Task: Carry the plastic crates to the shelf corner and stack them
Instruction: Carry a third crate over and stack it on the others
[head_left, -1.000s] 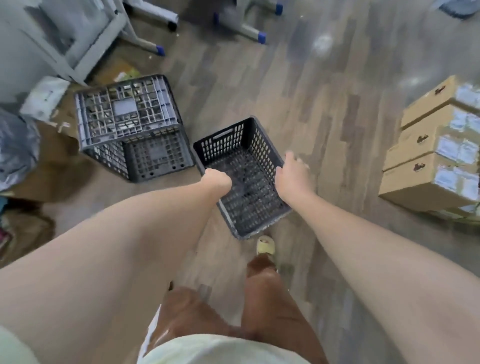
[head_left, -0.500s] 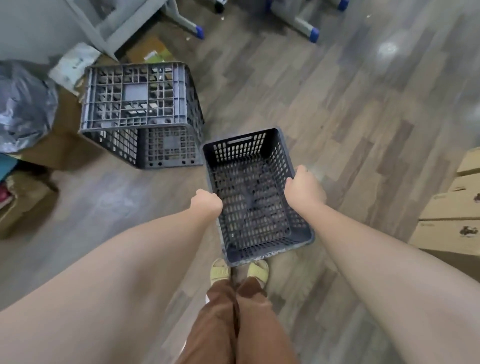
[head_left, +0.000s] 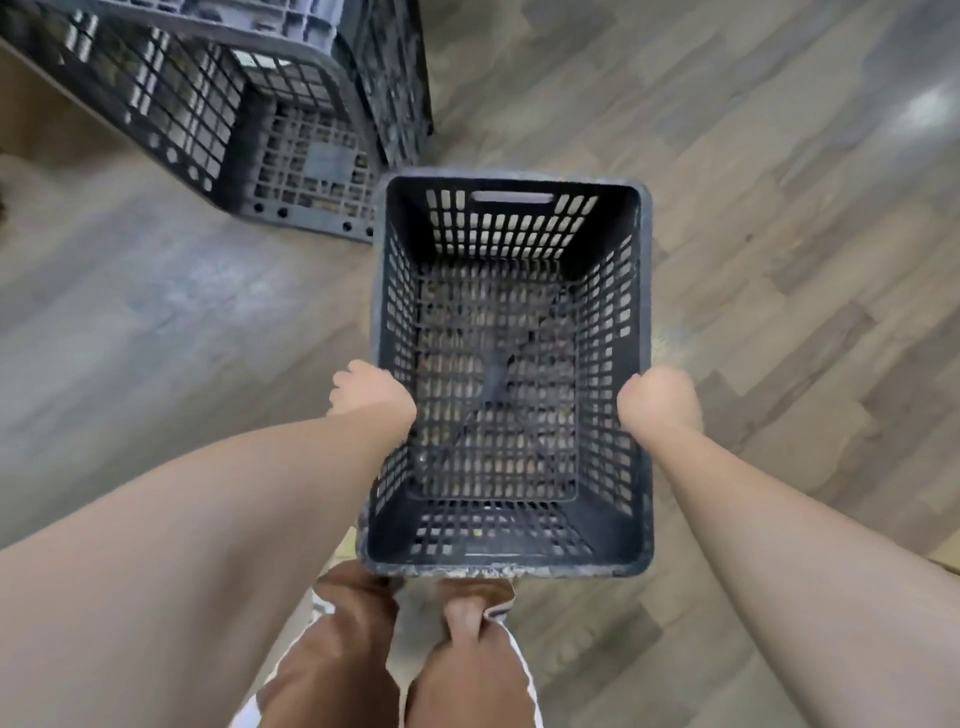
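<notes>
I carry a dark grey slatted plastic crate (head_left: 641, 270), open side up and empty, held above the floor in front of my legs. My left hand (head_left: 371, 395) grips its left rim about halfway along. My right hand (head_left: 660, 402) grips the right rim opposite. A second, larger grey crate (head_left: 249, 109) sits upside down on the floor at the upper left, its near corner close to the far left corner of the crate I hold.
Wood-pattern floor (head_left: 779, 182) stretches to the right and ahead. A strip of brown cardboard (head_left: 47, 119) lies at the left edge behind the upturned crate. My brown-trousered legs (head_left: 415, 649) are below the carried crate.
The carried crate has come closer and squared up to me, and the upturned crate now fills the upper left. The cardboard boxes at the right and the shelf legs have left the view.
</notes>
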